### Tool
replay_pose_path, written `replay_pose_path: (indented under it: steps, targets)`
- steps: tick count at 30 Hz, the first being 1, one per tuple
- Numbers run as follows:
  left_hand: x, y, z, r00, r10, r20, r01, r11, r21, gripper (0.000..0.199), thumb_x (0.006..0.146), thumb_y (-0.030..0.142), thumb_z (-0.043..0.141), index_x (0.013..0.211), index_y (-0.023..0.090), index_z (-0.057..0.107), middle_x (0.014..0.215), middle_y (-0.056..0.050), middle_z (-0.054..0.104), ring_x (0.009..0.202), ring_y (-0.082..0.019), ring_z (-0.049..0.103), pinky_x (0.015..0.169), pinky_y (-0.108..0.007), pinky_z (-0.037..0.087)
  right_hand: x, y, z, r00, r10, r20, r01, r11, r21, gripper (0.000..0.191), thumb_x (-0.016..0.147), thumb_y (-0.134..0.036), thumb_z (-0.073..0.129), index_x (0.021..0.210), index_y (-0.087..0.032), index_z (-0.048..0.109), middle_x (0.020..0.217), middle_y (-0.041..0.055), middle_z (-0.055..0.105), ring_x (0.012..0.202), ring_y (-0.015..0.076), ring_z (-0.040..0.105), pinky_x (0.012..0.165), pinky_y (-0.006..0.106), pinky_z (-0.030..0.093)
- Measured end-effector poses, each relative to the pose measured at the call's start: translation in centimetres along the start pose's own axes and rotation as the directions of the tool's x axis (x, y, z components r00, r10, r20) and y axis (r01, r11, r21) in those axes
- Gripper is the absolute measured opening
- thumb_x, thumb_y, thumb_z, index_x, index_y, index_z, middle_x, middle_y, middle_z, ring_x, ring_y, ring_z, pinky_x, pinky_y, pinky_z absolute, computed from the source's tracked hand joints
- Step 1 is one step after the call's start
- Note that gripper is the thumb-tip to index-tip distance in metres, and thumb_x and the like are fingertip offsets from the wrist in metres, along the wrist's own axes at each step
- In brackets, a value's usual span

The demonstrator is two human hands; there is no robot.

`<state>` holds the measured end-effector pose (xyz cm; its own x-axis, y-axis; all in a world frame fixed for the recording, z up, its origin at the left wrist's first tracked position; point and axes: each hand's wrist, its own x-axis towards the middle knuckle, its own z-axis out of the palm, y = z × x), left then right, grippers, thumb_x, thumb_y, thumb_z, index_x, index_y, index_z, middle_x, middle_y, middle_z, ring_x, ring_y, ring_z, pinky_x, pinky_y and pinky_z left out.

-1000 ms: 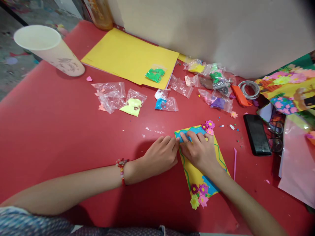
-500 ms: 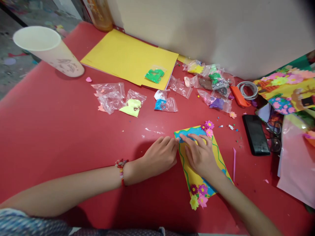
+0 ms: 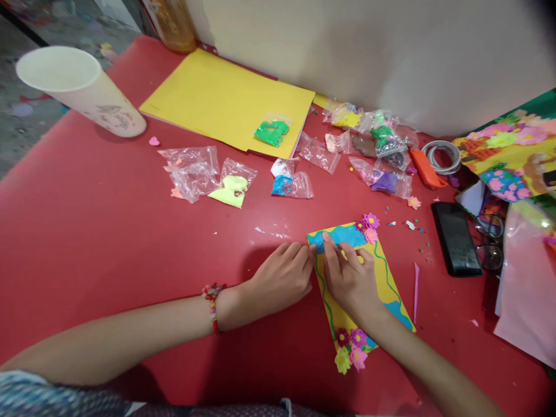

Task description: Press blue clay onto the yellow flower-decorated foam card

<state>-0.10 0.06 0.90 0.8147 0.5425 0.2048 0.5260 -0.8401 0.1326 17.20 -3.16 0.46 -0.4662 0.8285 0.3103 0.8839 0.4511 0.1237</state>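
A yellow card (image 3: 347,272) lies on the red table, with blue clay patches (image 3: 345,234), wavy green clay lines and small clay flowers (image 3: 358,356) at two corners. My left hand (image 3: 282,272) is closed at the card's upper left edge, its fingertips touching the border; what they hold, if anything, is hidden. Over the card's upper part, my right hand (image 3: 350,278) has its fingers apart and bent. Its index fingertip rests on the blue clay near the top left corner. Beside the card's right edge lies a thin pink modelling tool (image 3: 416,292).
Small clay bags (image 3: 232,188) and yellow sheets (image 3: 208,98) lie beyond my hands. A paper cup (image 3: 87,92) stands at far left. To the right are a black phone (image 3: 456,238), glasses (image 3: 490,255), an orange comb (image 3: 426,168) and a coiled cable (image 3: 442,157).
My right hand's fingers have curled more, and its index fingertip has slid slightly right and up on the blue clay. My left hand stays at the card's edge.
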Motion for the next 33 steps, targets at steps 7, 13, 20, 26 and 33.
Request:
replay_pose_path:
  steps: [7,13,20,26,33]
  targets:
    - [0.1,-0.2,0.1,0.999,-0.007,0.039,0.007,1.000,-0.001,0.019,0.082,0.010,0.043,0.097,0.009,0.055,0.085,-0.011,0.058,0.075,-0.023,0.053,0.063,-0.034,0.042,0.8,1.6,-1.5,0.991,0.131,-0.020,-0.128,0.987,0.098,0.027,0.091,-0.013,0.043,0.115,-0.017,0.054,0.085,0.0044,0.071,0.092,0.0201,0.056,0.079,0.034,0.031]
    - [0.7,-1.0,-0.2,1.000,-0.006,-0.023,0.007,0.999,0.043,0.024,0.093,0.022,0.034,0.107,0.011,0.050,0.080,-0.007,0.054,0.073,-0.022,0.050,0.063,-0.033,0.039,-0.4,2.8,-2.3,0.993,0.120,0.001,-0.117,0.964,0.237,0.029,0.090,-0.012,0.044,0.116,-0.018,0.054,0.090,0.0052,0.068,0.094,0.0181,0.057,0.082,0.032,0.036]
    - [1.8,-1.1,0.0,0.995,-0.069,0.072,0.063,0.995,0.083,0.029,0.094,0.022,0.036,0.118,0.010,0.047,0.079,-0.007,0.053,0.074,-0.022,0.051,0.063,-0.034,0.037,-1.5,1.9,-1.6,0.997,0.065,0.046,-0.070,0.990,0.121,0.044,0.088,-0.008,0.045,0.131,-0.014,0.044,0.079,0.0041,0.069,0.097,0.0210,0.057,0.081,0.035,0.032]
    - [1.4,-1.2,0.1,0.994,0.050,-0.093,-0.033,0.984,0.173,0.020,0.093,0.015,0.037,0.103,0.008,0.052,0.076,-0.006,0.051,0.071,-0.019,0.048,0.062,-0.033,0.036,-1.4,1.2,-1.6,0.997,0.069,0.047,-0.070,0.997,0.028,0.050,0.085,-0.003,0.040,0.133,-0.015,0.041,0.089,0.0081,0.070,0.097,0.0228,0.055,0.076,0.036,0.032]
    - [0.8,-1.2,0.0,0.978,0.099,-0.183,-0.059,0.976,0.209,0.011,0.086,0.009,0.044,0.089,0.009,0.054,0.074,-0.004,0.048,0.070,-0.018,0.046,0.062,-0.032,0.034,-1.0,0.9,-2.2,0.992,0.104,0.066,-0.106,0.994,0.025,0.037,0.085,-0.004,0.044,0.121,-0.011,0.050,0.081,0.0073,0.070,0.095,0.0229,0.056,0.077,0.035,0.031]
